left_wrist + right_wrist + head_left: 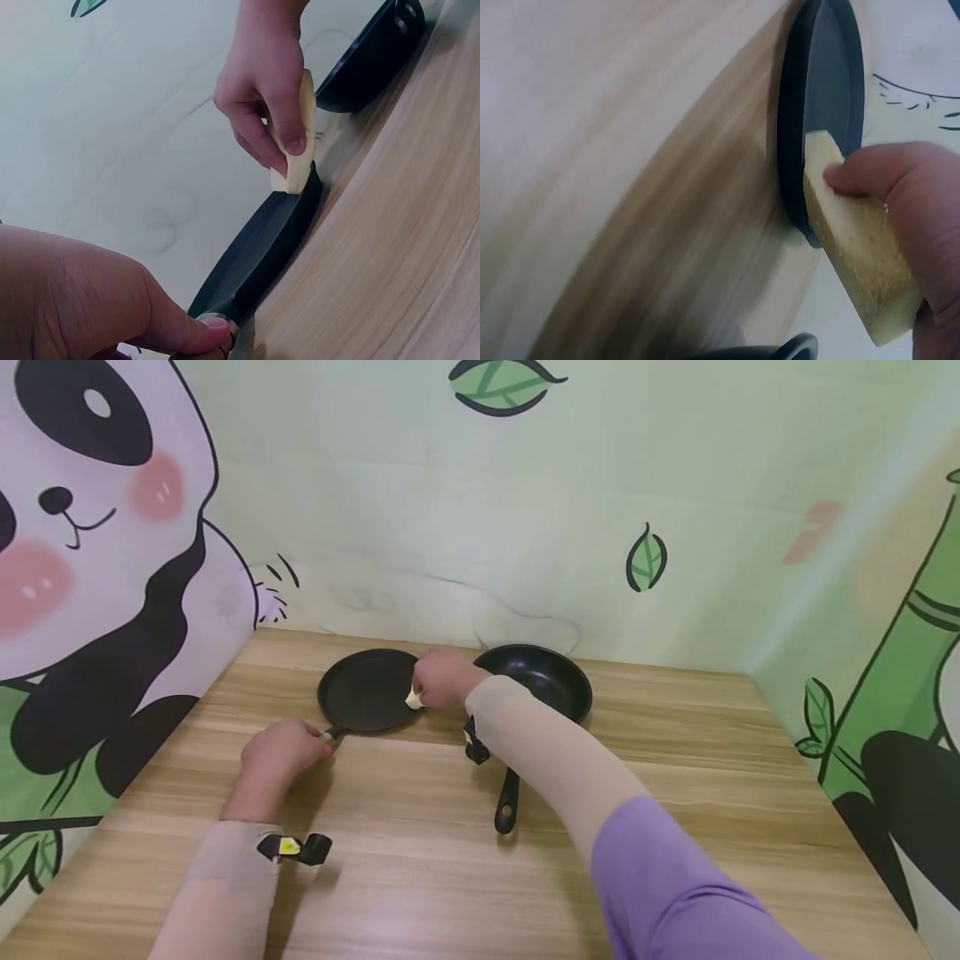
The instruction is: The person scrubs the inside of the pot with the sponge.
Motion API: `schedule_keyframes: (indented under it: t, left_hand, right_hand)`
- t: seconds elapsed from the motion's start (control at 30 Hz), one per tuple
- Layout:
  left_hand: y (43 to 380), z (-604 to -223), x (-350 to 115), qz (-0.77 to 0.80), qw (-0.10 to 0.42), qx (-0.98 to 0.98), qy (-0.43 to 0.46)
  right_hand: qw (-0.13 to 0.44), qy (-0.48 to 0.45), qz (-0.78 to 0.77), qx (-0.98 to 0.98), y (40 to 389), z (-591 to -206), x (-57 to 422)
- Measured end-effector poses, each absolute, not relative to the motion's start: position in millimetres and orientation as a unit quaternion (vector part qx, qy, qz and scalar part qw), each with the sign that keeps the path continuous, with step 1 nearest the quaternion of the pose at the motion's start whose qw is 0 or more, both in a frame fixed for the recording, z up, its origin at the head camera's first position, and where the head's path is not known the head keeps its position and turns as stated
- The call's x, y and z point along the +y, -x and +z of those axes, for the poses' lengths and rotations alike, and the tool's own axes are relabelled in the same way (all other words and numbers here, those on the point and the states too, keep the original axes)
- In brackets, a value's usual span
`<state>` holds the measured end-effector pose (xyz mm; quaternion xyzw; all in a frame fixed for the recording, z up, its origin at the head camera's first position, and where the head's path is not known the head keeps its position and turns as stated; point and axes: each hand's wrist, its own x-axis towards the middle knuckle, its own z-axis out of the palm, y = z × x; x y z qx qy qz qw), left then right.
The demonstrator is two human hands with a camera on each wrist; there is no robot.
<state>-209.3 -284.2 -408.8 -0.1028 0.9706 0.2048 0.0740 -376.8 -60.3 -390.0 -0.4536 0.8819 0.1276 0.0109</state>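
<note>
A flat black pan (pixel 366 689) lies at the back left of the wooden table. Its handle sits in the grip of my left hand (pixel 281 750), with the thumb (pixel 214 322) along the top near the metal collar. My right hand (pixel 447 677) is over the pan's right side and pinches a pale yellow sponge (pixel 859 251) between thumb and fingers. One end of the sponge rests at the pan's inner edge, as the left wrist view shows. Part of the pan's right rim is hidden behind the right hand.
A deeper black frying pan (pixel 532 664) stands to the right, partly covered by the right forearm. Its handle (pixel 507 806) points toward the front of the wooden table (pixel 420 860). Behind rises a wall (pixel 375 485) painted with a panda and leaves.
</note>
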Motion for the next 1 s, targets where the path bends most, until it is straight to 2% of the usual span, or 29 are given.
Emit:
schedule_keyframes:
  t: [0.2,0.43,0.83,1.0]
  left_hand:
    - [211,-410,-286,0.22,0.078,0.968,0.091]
    - [215,-417,-289,0.237,0.071,0.967,0.064]
    - [217,-421,-290,0.244,0.065,0.966,0.044]
    - [218,-424,-293,0.238,0.057,0.968,0.05]
  right_hand:
    - [0.055,0.494,0.036,0.867,368,-393,-65]
    - [0.041,0.516,-0.021,0.855,355,-408,-82]
    - [-0.042,0.399,-0.037,0.915,330,-428,-146]
    - [-0.048,0.376,-0.022,0.925,331,-429,-160]
